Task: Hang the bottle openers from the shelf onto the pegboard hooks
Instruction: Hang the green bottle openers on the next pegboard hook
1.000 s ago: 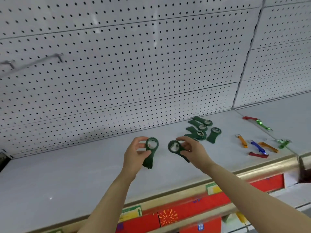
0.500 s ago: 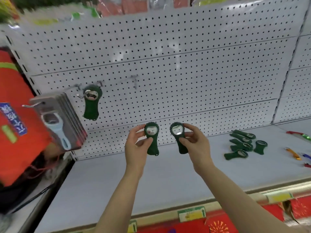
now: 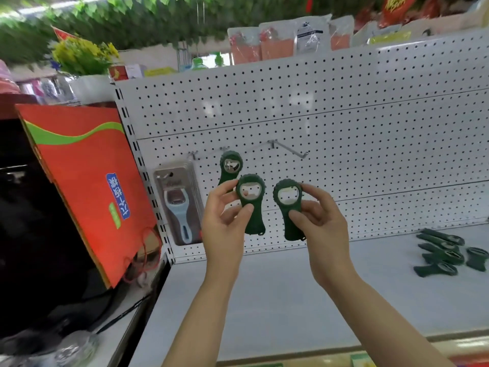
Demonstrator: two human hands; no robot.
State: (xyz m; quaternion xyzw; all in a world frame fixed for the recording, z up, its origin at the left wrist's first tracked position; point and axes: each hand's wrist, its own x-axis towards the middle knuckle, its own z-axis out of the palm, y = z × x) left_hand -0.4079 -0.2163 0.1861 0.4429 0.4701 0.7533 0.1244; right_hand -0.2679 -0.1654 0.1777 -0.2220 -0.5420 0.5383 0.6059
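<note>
Left hand, thumb and fingers pinching a dark green bottle opener upright, ring end up. Right hand likewise gripping a second green opener upright, just beside the first, not touching. Both held in front of a white pegboard, above a pale grey shelf. Behind the left hand, a third green opener hanging on a pegboard hook. To its right, a bare long hook. To its left, a carded blue-handled tool hanging on the board. Far right on the shelf, a cluster of loose green openers lying flat. At left, an orange bag leaning beside the board.
</note>
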